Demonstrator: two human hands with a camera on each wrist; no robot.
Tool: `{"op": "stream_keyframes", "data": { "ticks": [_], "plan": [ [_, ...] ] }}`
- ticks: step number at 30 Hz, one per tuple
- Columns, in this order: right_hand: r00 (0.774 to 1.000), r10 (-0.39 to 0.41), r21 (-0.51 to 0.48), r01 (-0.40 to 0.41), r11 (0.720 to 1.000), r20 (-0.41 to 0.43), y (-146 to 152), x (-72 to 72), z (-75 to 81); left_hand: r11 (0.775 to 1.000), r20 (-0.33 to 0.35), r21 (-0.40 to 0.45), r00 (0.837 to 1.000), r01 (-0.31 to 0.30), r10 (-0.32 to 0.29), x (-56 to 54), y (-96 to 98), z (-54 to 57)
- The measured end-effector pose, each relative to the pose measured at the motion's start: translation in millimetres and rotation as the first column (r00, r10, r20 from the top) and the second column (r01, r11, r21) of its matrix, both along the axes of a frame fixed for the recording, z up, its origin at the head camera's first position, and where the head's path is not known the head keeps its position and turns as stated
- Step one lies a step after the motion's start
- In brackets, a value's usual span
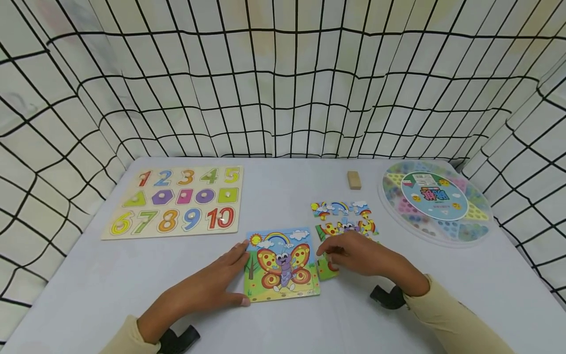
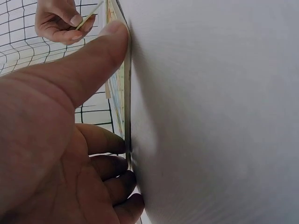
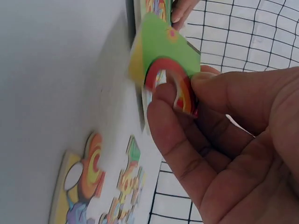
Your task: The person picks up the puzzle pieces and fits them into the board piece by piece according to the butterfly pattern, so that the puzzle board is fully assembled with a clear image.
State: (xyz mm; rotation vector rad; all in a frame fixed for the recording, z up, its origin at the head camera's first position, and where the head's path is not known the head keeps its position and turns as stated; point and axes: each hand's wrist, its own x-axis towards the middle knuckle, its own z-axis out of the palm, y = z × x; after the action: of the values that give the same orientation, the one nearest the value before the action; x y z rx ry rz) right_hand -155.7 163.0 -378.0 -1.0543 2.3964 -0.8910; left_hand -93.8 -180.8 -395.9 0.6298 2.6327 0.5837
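My right hand (image 1: 355,253) pinches a green piece (image 3: 161,44) between thumb and fingers; its lower part is tucked behind my fingertips. It's just beside the right edge of the butterfly board (image 1: 285,265); can't tell if the two touch. My left hand (image 1: 210,282) grasps nothing: fingers extended, thumb and fingertips against the board's left edge. Left wrist view shows the board nearly edge-on, so its picture is hard to make out there, and my right hand is cut off at top.

Loose pieces (image 1: 367,226) lie behind my right hand, partly covered; lower ones hidden. Right wrist view crops them at the bottom. Round box (image 1: 435,196) on the right: label too small to read. Both sleeves (image 1: 455,314) run out of frame.
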Motion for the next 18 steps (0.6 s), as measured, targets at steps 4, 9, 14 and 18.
{"op": "stream_keyframes", "data": {
  "ticks": [4, 9, 14, 18],
  "plan": [
    [0.998, 0.03, -0.003, -0.03, 1.0, -0.046, -7.9, -0.2, 2.7, 1.0, -0.012, -0.018, 1.0, 0.001, -0.001, 0.1, 0.2, -0.5],
    [0.993, 0.076, 0.002, -0.076, 0.997, -0.087, -19.0, -1.4, 7.1, 1.0, -0.018, -0.011, 1.0, 0.013, -0.013, 0.0, 1.0, 1.0],
    [0.994, 0.102, -0.027, -0.103, 0.994, -0.046, -38.8, -1.7, 3.6, 1.0, -0.011, -0.023, 1.0, -0.004, 0.003, 0.6, 1.4, 2.1],
    [0.993, 0.092, -0.028, -0.095, 0.995, -0.074, -55.5, -1.0, 0.6, 1.0, 0.002, -0.017, 1.0, -0.01, 0.01, 0.6, 2.3, 1.3]
  ]
}}
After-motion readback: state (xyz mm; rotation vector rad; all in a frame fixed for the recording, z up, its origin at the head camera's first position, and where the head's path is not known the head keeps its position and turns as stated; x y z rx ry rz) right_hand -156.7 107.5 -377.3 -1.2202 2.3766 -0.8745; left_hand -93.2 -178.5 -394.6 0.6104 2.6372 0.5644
